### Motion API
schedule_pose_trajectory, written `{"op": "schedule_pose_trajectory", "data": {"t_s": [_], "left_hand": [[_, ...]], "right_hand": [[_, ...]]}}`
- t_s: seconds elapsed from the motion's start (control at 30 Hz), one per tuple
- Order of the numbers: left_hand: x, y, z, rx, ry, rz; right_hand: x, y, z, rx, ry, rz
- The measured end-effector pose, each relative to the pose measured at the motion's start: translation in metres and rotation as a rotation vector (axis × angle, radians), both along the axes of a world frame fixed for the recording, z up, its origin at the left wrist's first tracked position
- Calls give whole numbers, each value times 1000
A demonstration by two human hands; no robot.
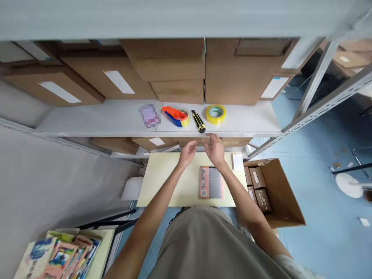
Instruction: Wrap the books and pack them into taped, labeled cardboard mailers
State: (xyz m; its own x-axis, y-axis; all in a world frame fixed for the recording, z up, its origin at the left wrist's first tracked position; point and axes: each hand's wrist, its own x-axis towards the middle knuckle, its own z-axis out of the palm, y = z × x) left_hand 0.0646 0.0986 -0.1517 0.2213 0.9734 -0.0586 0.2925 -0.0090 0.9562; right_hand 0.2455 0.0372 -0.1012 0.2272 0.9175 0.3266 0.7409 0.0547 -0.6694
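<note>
My left hand [187, 154] is raised above the pale yellow table, its fingers loosely bent and no object visible in them. Close by on its right, my right hand [215, 151] hovers near the shelf edge with fingers apart and a little blurred; it holds nothing I can see. Below the hands, a book [211, 182] with an orange-pink and grey cover lies flat on the table [165, 178]. On the shelf in front are a yellow-and-black box cutter [198, 121], an orange-and-blue tape dispenser [176, 115] and a roll of yellow tape [216, 114].
Cardboard boxes [174, 69] fill the back of the shelf [116, 116]. A pixelated purple item [150, 115] lies on it. An open carton [286, 193] with small brown boxes stands right of the table. White slips [237, 162] lie at its right edge. Books [62, 255] are piled at lower left.
</note>
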Motion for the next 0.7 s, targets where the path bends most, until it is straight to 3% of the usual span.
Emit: {"op": "schedule_pose_trajectory", "data": {"t_s": [0.1, 0.17, 0.23, 0.33, 0.43, 0.5, 0.6, 0.7], "left_hand": [[11, 41, 55, 197, -131, 65], [16, 53, 80, 237, -145, 112], [18, 54, 92, 240, -139, 131], [11, 44, 89, 224, -133, 93], [-4, 31, 65, 188, -110, 49], [-15, 19, 38, 143, -65, 23], [-31, -9, -20, 35, 83, -17], [-46, -52, -85, -50, 350, -125]], "right_hand": [[-23, 64, 56, -51, -185, 33], [-35, 93, 76, -176, -278, -1], [-43, 111, 82, -291, -334, -35], [-45, 120, 76, -364, -381, -45], [-42, 111, 59, -306, -394, -54], [-38, 95, 43, -232, -371, -77], [-32, 51, 7, -96, -279, -98], [-32, -16, -35, 19, -156, -90]]}}
